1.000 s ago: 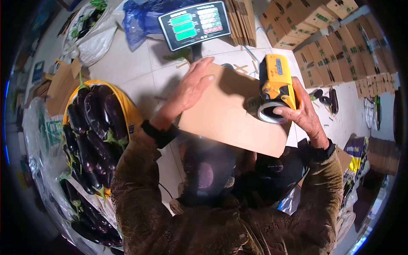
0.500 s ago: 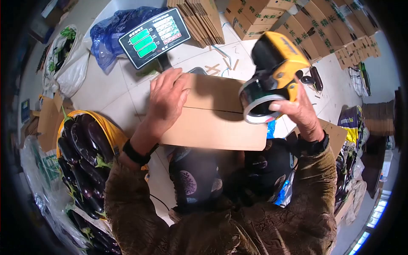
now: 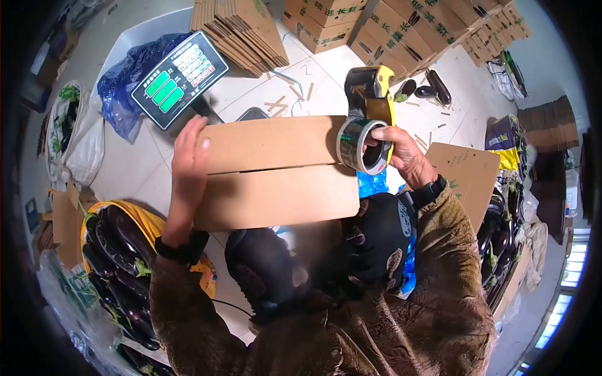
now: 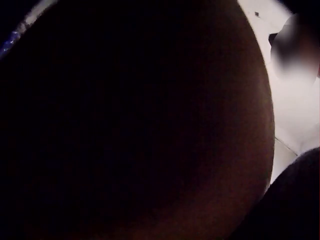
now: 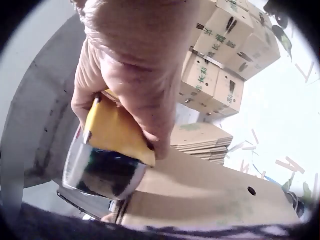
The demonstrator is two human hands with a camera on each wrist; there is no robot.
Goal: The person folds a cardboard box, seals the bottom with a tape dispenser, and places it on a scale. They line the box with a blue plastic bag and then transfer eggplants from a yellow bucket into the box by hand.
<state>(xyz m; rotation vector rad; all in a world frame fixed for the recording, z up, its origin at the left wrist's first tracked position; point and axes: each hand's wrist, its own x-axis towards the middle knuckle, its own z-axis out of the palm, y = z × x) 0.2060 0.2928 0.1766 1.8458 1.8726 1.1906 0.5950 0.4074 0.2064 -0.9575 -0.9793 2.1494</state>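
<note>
A: Where is the brown cardboard box (image 3: 279, 200)?

B: In the head view it lies above the person's knees (image 3: 263, 269), with a narrow dark seam running across it from nine o'clock toward three.

A: And the left hand (image 3: 188, 164)?

B: At the box's nine o'clock end, open, with its fingers nearly straight and pointing toward twelve. I can't tell how firmly it touches the cardboard; the left wrist view is too dark to help.

A: What does the right hand (image 3: 407, 155) have?

B: It is closed around a yellow and black tape dispenser (image 5: 117, 132), its thumb at the inner ring of the wide, glossy tape roll (image 3: 352, 145). That roll is over the box's three o'clock end. Whether it touches the box, I can't tell.

A: What surrounds them, taking the box as the centre?

B: A black scale display (image 3: 150, 100) with three lit green windows is toward eleven, beside crumpled blue plastic (image 3: 119, 94). Flat folded cardboard (image 3: 251, 31) stands near twelve, and printed brown cartons (image 3: 392, 37) are stacked toward one. Loose dark purple eggplants (image 3: 439, 88) lie on the pale tiled floor (image 3: 326, 69) toward two; more glossy eggplants (image 3: 119, 279) fill a yellow-edged sack (image 3: 145, 216) at eight.
</note>
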